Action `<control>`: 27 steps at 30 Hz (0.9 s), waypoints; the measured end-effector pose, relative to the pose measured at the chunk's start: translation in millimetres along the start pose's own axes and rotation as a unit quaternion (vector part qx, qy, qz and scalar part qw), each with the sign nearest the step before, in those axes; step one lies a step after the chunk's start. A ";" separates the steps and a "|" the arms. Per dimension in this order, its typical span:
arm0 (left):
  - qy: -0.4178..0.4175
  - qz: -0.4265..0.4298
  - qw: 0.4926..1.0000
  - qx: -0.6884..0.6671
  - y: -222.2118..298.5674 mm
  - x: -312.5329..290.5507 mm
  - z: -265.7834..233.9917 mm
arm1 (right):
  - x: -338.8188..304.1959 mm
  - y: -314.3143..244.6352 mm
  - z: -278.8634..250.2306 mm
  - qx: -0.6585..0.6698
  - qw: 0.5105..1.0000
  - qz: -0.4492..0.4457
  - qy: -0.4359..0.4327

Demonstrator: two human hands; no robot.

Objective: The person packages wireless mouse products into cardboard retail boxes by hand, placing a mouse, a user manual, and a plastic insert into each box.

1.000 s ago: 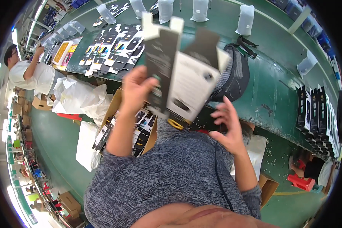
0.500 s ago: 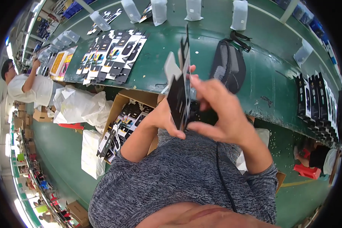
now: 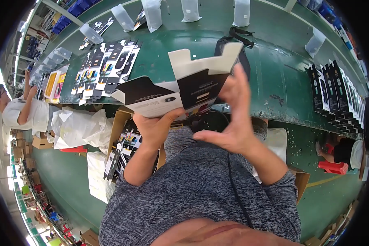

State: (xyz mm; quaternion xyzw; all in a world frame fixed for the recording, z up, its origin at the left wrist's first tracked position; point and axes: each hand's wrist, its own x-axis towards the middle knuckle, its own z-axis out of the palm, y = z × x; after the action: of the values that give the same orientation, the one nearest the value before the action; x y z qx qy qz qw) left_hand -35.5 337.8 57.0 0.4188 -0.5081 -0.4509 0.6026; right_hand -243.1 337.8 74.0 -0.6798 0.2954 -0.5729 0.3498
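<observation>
My left hand [image 3: 159, 126] grips the lower edge of a black-and-white printed carton [image 3: 197, 91], its thumb on the near side. The carton is partly opened out above the near edge of the bench, with its white-lined flaps standing up and spread. My right hand [image 3: 238, 123] is beside the carton's right side, its thumb stretched out and well apart from the raised fingers. Whether those fingertips touch the carton is hard to tell. Behind the carton, a black bag [image 3: 245, 61] with a strap lies partly hidden on the green bench [image 3: 274, 88].
Flattened printed cartons [image 3: 106, 71] overlap on the bench at left; standing cartons [image 3: 336, 92] line its right end. Below, an open cardboard box [image 3: 118, 129] holds more cartons. White-wrapped items [image 3: 153, 16] stand along the back. Another person [image 3: 24, 110] is at far left.
The carton, seen edge-on and nearly flat before, has been turned and opened out, with its flaps spread. My right hand has come away from its face, fingers raised.
</observation>
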 end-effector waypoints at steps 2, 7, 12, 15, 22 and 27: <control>0.018 0.042 0.998 0.046 -5.6 -9.9 10.0 | -18.3 7.3 18.6 -0.008 0.996 0.067 0.056; -0.284 -0.130 0.948 -0.062 -6.9 -0.3 -21.0 | -27.4 36.3 -15.6 0.082 0.977 0.180 -0.081; -0.128 0.086 0.987 0.034 -4.0 32.1 -1.0 | 4.4 13.5 -26.1 0.073 0.992 0.049 -0.087; -0.159 0.099 0.982 0.021 15.2 37.0 23.7 | 27.0 -7.0 -38.4 -0.049 0.987 -0.142 -0.063; -0.131 0.234 0.963 0.042 30.7 32.6 47.5 | 23.2 -15.9 -35.7 0.000 0.981 -0.192 -0.029; -0.121 0.288 0.947 0.079 50.1 22.2 68.9 | 8.4 -23.7 -10.8 0.020 0.982 -0.169 0.078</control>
State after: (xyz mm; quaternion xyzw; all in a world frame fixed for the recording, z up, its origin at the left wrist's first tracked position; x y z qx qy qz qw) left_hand -96.0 325.2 119.6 0.2436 -0.7101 -0.2635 0.6058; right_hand -252.3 343.4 99.2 -0.6661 0.1915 -0.6808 0.2372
